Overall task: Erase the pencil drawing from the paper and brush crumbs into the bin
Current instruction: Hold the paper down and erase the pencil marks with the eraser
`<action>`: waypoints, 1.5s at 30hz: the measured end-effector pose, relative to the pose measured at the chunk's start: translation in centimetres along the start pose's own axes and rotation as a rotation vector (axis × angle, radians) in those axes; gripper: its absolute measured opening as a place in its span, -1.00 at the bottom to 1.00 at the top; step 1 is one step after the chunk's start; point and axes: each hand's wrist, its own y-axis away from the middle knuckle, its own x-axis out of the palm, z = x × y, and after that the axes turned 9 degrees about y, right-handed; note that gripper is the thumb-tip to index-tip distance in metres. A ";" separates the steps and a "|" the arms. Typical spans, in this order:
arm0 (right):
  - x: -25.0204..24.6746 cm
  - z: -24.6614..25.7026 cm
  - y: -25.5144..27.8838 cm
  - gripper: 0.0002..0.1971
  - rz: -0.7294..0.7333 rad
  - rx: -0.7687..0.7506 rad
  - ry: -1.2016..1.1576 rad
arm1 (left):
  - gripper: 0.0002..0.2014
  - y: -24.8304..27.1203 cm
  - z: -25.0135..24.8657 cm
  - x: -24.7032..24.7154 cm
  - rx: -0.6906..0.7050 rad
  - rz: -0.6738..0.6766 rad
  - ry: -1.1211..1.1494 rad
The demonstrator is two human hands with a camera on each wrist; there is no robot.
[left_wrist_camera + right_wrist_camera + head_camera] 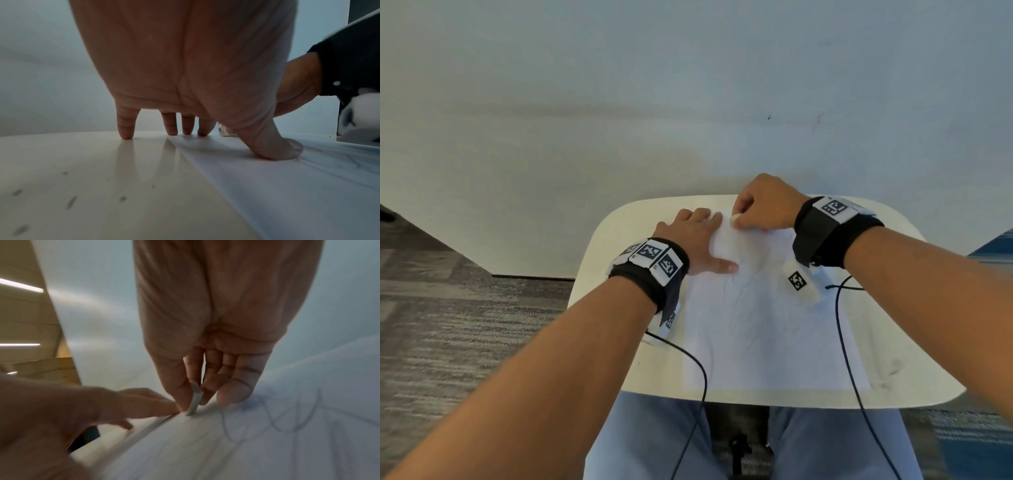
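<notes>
Head view: right hand (763, 205) pinches eraser (736, 217) beside left hand (697, 240), whose straight fingers press paper (774, 342).

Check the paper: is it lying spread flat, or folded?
Spread flat. The paper lies unfolded on the tray table, the left hand pressing its far left corner. No fold shows.

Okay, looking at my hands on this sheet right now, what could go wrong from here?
The right hand rubs the eraser right at the paper edge, so the sheet may crease or tear. The left hand pins only that corner, so the paper could shift. Pencil lines may smear under the right hand.
</notes>
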 end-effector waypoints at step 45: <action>-0.9 -1.2 0.3 -0.96 0.017 0.026 0.030 | 0.08 -0.5 -0.7 -1.0 -0.041 0.113 0.003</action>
